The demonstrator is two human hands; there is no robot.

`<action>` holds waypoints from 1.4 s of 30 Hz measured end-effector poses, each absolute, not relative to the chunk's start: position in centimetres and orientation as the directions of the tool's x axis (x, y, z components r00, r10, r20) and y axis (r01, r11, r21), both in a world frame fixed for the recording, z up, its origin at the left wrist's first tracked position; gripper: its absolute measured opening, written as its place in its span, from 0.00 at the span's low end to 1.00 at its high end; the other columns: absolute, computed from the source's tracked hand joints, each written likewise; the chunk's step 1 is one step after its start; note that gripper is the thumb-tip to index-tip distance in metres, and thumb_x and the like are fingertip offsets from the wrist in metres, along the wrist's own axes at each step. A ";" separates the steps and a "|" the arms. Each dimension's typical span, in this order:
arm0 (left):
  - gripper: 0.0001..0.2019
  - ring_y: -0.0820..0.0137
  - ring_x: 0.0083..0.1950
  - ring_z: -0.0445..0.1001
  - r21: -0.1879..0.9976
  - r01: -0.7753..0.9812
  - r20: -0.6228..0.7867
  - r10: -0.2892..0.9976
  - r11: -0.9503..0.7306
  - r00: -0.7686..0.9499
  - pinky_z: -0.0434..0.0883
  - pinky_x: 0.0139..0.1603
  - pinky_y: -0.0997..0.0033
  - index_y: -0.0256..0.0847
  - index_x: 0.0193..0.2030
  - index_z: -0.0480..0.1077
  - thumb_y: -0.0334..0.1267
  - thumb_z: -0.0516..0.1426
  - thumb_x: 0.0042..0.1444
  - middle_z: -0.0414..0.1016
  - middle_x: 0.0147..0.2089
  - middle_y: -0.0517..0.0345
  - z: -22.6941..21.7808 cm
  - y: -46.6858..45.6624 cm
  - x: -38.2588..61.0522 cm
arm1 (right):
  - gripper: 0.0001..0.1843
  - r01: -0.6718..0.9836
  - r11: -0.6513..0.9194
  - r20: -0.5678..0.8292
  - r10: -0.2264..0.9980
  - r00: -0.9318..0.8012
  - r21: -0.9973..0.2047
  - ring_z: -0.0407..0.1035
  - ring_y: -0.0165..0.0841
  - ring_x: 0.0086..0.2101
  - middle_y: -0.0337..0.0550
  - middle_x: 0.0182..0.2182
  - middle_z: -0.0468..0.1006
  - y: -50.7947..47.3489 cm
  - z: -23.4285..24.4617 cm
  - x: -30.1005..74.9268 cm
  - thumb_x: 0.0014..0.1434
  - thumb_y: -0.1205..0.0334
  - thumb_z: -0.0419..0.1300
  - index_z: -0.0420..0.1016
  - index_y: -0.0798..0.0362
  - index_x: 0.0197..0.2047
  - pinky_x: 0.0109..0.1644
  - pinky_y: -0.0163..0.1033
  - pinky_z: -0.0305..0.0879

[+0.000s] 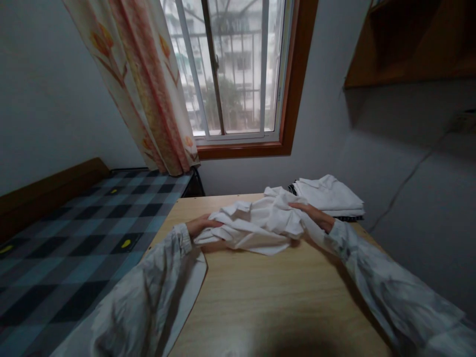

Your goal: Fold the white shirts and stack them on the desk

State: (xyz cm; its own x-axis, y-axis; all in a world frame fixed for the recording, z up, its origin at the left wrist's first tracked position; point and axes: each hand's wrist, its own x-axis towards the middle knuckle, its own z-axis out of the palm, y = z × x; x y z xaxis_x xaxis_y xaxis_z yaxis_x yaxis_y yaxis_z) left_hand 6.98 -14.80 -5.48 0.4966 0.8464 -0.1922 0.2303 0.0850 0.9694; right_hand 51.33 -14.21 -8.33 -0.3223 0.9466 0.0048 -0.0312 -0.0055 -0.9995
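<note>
A crumpled white cloth (256, 225), perhaps a garment, lies bunched across the far part of the wooden table (260, 297). My left hand (203, 225) grips its left end, thumb on top and the other fingers largely hidden. At the cloth's right side, my right hand (314, 214) is closed on the fabric, its fingertips partly lost in the folds. Just beyond my right hand sits a stack of folded white clothes (329, 196) with black-and-white edges. Under my left sleeve a flat white piece (189, 290) shows along the table's left edge; I cannot tell what it is.
To the left is a bed with a blue-and-black checked cover (107, 238). A flowered curtain (141, 89) hangs beside the window (238, 74) behind the table. On the right wall, a wooden shelf (409, 69) juts out above a loose cable (405, 181).
</note>
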 end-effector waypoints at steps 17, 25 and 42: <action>0.27 0.49 0.64 0.73 0.256 0.694 0.385 0.729 -0.673 0.566 0.66 0.68 0.49 0.44 0.60 0.73 0.54 0.65 0.59 0.75 0.63 0.41 -8.4 -18.3 9.0 | 0.14 0.750 0.627 0.535 0.717 -0.447 -0.213 0.70 0.52 0.54 0.57 0.52 0.78 -18.4 -10.7 49.5 0.70 0.57 0.57 0.76 0.49 0.56 0.63 0.57 0.65; 0.13 0.56 0.58 0.77 0.323 0.604 0.178 0.673 -0.729 0.718 0.69 0.63 0.54 0.47 0.49 0.78 0.47 0.53 0.72 0.81 0.56 0.48 -10.1 -20.5 11.3 | 0.20 0.707 0.637 0.386 0.762 -0.520 -0.305 0.72 0.48 0.58 0.54 0.59 0.78 -20.3 -12.8 50.2 0.70 0.50 0.59 0.75 0.50 0.60 0.64 0.53 0.65; 0.27 0.69 0.33 0.69 0.803 0.537 0.105 0.949 -0.258 0.299 0.65 0.34 0.73 0.40 0.36 0.75 0.67 0.61 0.57 0.73 0.31 0.60 -5.8 -17.2 1.5 | 0.21 0.554 0.472 0.434 0.876 -0.209 -0.686 0.75 0.43 0.43 0.47 0.40 0.83 -17.4 -8.1 57.0 0.71 0.42 0.54 0.79 0.49 0.43 0.49 0.44 0.72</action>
